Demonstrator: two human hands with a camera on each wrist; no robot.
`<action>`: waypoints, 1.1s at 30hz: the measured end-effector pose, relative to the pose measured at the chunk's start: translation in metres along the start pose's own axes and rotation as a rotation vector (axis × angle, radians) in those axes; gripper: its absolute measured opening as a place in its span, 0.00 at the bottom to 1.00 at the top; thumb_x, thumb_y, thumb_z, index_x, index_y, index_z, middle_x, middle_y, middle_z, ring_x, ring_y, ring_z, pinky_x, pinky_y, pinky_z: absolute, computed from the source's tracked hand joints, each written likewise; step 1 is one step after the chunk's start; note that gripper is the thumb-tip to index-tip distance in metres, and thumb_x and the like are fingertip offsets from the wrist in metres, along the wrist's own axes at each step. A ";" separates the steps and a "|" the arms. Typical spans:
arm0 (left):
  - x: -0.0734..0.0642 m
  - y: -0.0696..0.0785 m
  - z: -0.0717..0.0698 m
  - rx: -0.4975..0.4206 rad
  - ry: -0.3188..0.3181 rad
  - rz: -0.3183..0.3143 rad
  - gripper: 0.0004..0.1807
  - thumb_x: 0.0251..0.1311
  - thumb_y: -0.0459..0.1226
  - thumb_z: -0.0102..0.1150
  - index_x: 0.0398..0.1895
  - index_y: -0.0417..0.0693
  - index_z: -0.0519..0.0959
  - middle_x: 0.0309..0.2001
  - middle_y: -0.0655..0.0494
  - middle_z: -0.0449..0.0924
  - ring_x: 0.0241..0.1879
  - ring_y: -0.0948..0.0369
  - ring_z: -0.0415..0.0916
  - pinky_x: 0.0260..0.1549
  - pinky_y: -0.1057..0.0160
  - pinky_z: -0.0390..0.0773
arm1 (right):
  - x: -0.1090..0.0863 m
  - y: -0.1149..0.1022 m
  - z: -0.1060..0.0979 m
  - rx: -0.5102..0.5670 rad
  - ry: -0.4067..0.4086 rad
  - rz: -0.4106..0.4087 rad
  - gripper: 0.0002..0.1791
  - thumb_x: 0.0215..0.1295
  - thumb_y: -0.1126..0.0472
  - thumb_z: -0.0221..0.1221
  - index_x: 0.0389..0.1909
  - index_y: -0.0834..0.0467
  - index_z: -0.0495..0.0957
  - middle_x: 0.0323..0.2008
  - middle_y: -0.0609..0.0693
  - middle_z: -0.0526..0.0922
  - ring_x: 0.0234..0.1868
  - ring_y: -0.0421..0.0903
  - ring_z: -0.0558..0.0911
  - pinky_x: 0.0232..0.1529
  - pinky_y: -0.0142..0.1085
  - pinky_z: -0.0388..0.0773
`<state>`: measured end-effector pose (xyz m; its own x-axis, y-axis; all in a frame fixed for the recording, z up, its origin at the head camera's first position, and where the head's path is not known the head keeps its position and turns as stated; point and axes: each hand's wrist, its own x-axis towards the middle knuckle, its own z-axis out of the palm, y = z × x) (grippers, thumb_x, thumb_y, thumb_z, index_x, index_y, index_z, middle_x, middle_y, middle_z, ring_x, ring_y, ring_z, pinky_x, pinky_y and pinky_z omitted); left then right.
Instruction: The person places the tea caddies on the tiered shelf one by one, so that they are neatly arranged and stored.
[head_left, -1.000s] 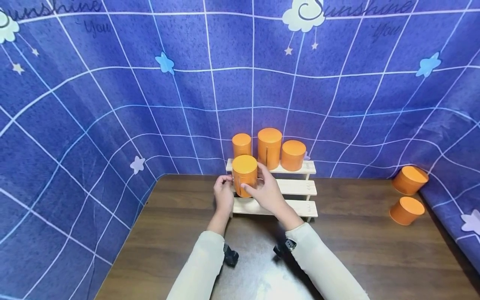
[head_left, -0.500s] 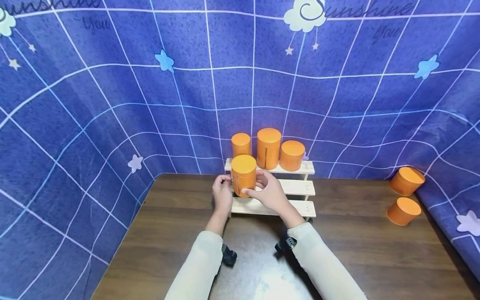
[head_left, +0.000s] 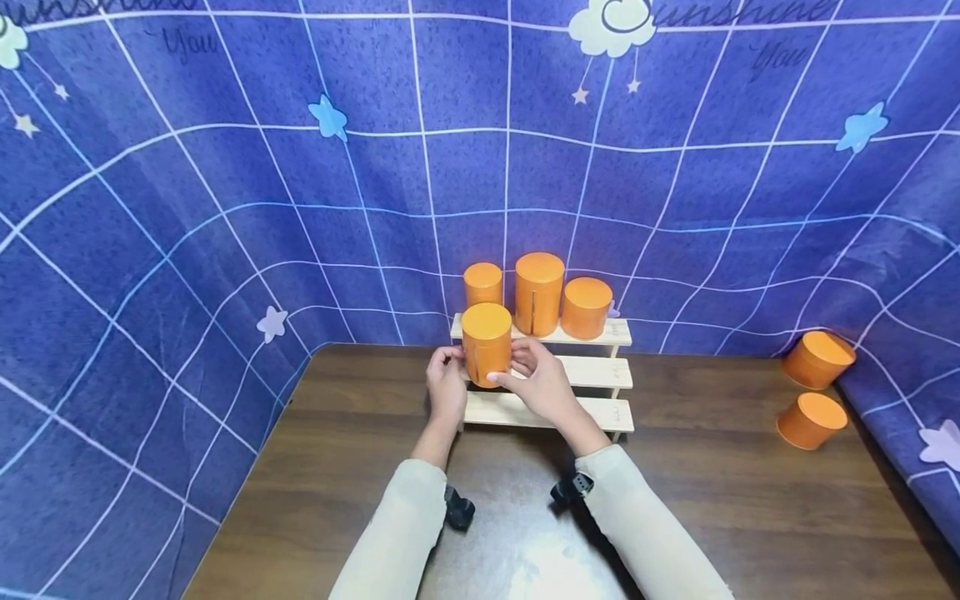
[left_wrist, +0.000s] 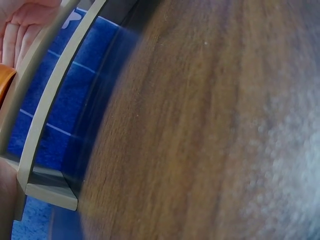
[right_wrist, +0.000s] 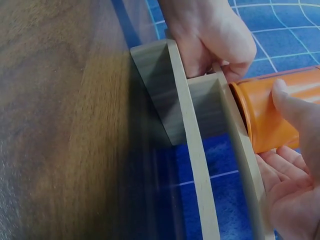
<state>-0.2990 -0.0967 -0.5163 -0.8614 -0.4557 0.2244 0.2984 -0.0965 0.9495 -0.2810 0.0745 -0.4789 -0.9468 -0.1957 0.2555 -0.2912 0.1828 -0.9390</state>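
An orange lidded canister (head_left: pixel 486 346) with a dark slit stands upright on the middle tier of a three-tier wooden display shelf (head_left: pixel 592 372). My right hand (head_left: pixel 542 385) holds the canister low on its right side. The thumb (right_wrist: pixel 287 102) lies on its front, with the fingers around the far side. On the other side, my left hand (head_left: pixel 447 388) has its fingers curled at the shelf's left end, close beside the canister. In the right wrist view this left hand (right_wrist: pixel 215 40) grips the end of the shelf; its fingertips are partly hidden.
Along the top tier stand a small canister (head_left: pixel 483 285), a tall canister (head_left: pixel 539 293) and a wide one (head_left: pixel 587 308). Two more orange canisters (head_left: pixel 819 360) sit at the table's right side. A blue patterned cloth (head_left: pixel 465 167) hangs behind the wooden table (head_left: pixel 720 467).
My right hand has slid lower on the canister, its fingers dropping from near the lid. The canister and left hand keep about the same place against the shelf.
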 end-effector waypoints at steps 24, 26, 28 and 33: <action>0.001 -0.003 0.004 0.002 0.045 -0.011 0.09 0.70 0.22 0.48 0.33 0.33 0.77 0.42 0.45 0.83 0.42 0.61 0.78 0.44 0.72 0.77 | 0.000 0.001 -0.001 -0.077 -0.045 0.020 0.33 0.64 0.55 0.74 0.70 0.57 0.78 0.67 0.56 0.83 0.68 0.50 0.83 0.66 0.39 0.81; 0.002 -0.002 0.005 0.029 0.047 -0.006 0.08 0.71 0.22 0.47 0.35 0.29 0.77 0.44 0.38 0.83 0.43 0.60 0.78 0.44 0.73 0.76 | 0.000 0.000 -0.002 -0.083 -0.056 0.020 0.34 0.65 0.55 0.73 0.71 0.57 0.77 0.68 0.56 0.82 0.69 0.51 0.82 0.67 0.39 0.80; 0.001 0.003 0.005 0.054 0.042 0.001 0.08 0.71 0.21 0.46 0.37 0.24 0.75 0.46 0.33 0.82 0.43 0.59 0.77 0.44 0.72 0.76 | 0.000 -0.002 -0.002 -0.082 -0.063 0.022 0.34 0.66 0.55 0.73 0.72 0.57 0.76 0.69 0.55 0.81 0.69 0.51 0.82 0.68 0.39 0.79; -0.011 0.027 0.005 0.059 0.015 0.011 0.08 0.71 0.21 0.46 0.40 0.20 0.75 0.45 0.32 0.81 0.43 0.60 0.77 0.46 0.70 0.77 | -0.001 -0.002 -0.002 -0.049 -0.054 0.028 0.37 0.65 0.57 0.73 0.73 0.58 0.73 0.70 0.57 0.79 0.70 0.53 0.81 0.72 0.41 0.77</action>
<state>-0.2835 -0.0898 -0.4924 -0.8516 -0.4702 0.2317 0.2824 -0.0392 0.9585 -0.2797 0.0766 -0.4773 -0.9463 -0.2414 0.2150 -0.2720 0.2354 -0.9331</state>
